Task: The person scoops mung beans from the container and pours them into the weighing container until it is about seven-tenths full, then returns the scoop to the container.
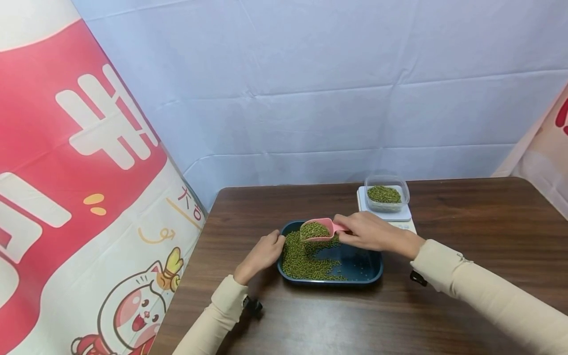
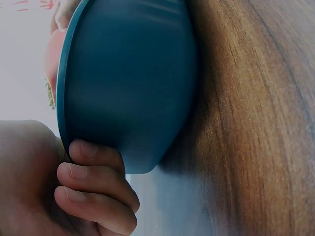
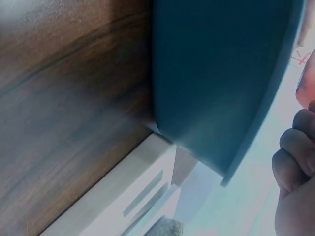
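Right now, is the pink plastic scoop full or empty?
Full or nearly so: small round green beans lie heaped in the pink plastic scoop, over the blue rectangular tray.

Smooth plastic scoop [image 1: 330, 228], semi-glossy plastic tray [image 1: 352, 257], wood-grain tabletop [image 1: 470, 222], creased cloth backdrop [image 1: 284, 123]

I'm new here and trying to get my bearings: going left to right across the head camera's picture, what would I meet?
Left banner → left hand → scoop → right hand → right banner.
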Demonstrator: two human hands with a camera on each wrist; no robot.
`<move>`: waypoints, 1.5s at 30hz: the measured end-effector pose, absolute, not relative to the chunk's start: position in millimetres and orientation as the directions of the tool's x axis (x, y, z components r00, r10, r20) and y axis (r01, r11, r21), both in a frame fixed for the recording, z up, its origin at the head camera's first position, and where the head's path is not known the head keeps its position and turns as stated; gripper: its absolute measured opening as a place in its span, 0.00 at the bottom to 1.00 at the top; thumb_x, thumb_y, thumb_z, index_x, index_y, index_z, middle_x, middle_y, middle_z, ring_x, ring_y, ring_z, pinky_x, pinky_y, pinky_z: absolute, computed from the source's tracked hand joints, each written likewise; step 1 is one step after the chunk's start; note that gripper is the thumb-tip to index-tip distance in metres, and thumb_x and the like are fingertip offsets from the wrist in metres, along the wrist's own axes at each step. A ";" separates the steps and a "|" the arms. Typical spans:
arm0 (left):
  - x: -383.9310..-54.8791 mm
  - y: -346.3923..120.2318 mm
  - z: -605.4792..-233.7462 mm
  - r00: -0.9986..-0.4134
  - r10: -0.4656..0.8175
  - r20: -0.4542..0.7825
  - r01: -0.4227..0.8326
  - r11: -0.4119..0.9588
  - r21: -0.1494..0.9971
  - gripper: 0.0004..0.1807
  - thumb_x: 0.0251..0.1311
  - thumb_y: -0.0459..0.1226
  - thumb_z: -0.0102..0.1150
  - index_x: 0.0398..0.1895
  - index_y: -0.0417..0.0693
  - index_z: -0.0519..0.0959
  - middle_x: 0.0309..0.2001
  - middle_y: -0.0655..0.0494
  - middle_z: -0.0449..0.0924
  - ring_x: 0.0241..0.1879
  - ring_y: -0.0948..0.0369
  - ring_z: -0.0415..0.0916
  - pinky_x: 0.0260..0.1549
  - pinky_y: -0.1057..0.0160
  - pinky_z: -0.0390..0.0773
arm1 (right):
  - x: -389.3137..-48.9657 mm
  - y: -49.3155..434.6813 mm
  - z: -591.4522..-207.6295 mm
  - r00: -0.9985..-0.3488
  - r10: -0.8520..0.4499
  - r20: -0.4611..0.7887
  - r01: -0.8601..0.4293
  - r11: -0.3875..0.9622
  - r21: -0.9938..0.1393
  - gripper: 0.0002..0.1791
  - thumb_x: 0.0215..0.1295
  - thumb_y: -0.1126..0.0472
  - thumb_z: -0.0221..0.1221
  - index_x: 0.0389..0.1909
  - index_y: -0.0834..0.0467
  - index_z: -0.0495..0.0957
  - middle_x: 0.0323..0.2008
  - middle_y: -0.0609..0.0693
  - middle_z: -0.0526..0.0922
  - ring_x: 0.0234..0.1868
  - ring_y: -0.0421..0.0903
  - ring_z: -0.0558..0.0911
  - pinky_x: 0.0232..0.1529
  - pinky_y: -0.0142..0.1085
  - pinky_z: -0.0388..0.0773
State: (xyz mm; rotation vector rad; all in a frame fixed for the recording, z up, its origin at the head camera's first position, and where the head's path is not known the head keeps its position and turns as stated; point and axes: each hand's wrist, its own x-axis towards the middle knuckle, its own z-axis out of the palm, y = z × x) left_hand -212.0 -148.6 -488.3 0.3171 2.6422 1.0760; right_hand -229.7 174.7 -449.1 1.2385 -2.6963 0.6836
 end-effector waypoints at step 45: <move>-209.2 -149.7 -489.4 -0.937 0.311 -0.160 0.100 0.675 0.731 0.20 0.85 0.46 0.29 0.37 0.46 0.66 0.28 0.53 0.64 0.24 0.57 0.59 0.28 0.58 0.64 | -221.8 234.4 -432.3 -0.743 -0.574 0.345 -0.666 0.687 -0.290 0.08 0.62 0.64 0.63 0.33 0.46 0.75 0.18 0.35 0.60 0.18 0.30 0.56 0.24 0.29 0.56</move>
